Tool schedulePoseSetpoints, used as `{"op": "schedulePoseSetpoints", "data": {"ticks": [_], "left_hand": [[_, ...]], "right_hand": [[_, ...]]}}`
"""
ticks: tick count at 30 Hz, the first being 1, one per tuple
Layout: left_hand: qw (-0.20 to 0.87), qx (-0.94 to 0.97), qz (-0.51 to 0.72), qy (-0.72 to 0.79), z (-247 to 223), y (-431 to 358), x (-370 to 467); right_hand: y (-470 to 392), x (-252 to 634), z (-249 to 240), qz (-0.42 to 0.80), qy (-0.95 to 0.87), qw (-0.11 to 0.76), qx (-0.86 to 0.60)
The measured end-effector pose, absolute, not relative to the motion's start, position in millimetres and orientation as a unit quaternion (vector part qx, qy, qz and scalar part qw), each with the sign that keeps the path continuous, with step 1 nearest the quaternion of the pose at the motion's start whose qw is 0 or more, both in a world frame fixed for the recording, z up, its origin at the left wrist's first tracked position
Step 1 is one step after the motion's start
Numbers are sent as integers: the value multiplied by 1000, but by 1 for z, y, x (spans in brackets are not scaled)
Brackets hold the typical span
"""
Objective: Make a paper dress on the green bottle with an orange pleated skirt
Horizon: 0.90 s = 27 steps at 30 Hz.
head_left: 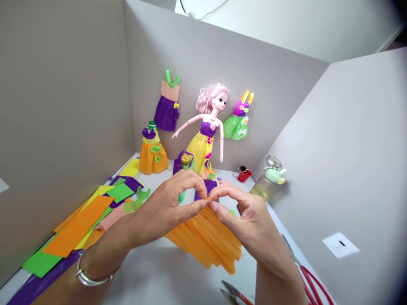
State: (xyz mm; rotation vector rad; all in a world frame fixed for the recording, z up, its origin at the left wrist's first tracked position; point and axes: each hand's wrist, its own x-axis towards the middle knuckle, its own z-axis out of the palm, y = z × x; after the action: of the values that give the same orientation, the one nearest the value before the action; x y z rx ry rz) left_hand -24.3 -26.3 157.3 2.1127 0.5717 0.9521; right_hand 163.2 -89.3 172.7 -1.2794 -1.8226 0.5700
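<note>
An orange pleated piece of crepe paper fans out downward from my fingertips, its gathered top edge pinched between both hands. My left hand holds that edge between thumb and forefinger. Tip to tip with it, my right hand pinches the same spot, where a small orange bit shows. Behind the hands stands a pink-haired doll in a purple and yellow dress. A small dress with a purple skirt is partly hidden behind my fingers.
Coloured paper strips lie in a pile at left. An orange paper dress on a bottle stands at the back. Two dresses hang on the wall. Scissors lie in front, red-handled scissors at right, beyond them a water bottle.
</note>
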Motion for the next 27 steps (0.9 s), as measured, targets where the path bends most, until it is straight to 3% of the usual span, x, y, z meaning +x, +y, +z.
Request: {"op": "schedulePoseSetpoints", "data": {"ticks": [27], "left_hand": [[388,818,367,215,157,-23,-28]], "right_hand": [[-86,166,168,268,-712,393,-517]]}}
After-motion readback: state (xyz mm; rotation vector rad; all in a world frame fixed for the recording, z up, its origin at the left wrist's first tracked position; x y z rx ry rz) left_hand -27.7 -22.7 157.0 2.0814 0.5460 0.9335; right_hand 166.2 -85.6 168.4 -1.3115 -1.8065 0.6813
